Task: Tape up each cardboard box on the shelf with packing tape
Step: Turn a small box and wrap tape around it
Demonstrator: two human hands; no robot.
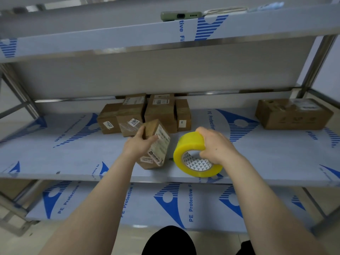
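Observation:
A small cardboard box [156, 144] with white labels stands tilted on the middle shelf [73, 155]. My left hand [138, 142] grips its upper left side, thumb on top and fingers across the labelled face. Just to its right, my right hand [215, 144] holds a roll of yellow packing tape [191, 153] by its rim, the roll standing on edge near the shelf's front. Several more cardboard boxes [145, 113] are clustered behind at the back of the shelf. Another larger box [292, 113] lies at the far right.
An upper shelf [128, 39] overhangs, with a green phone [181, 16] lying on it. A lower shelf [165, 205] shows beneath. Steel posts [316, 61] stand at both sides. All shelves carry blue-printed protective film.

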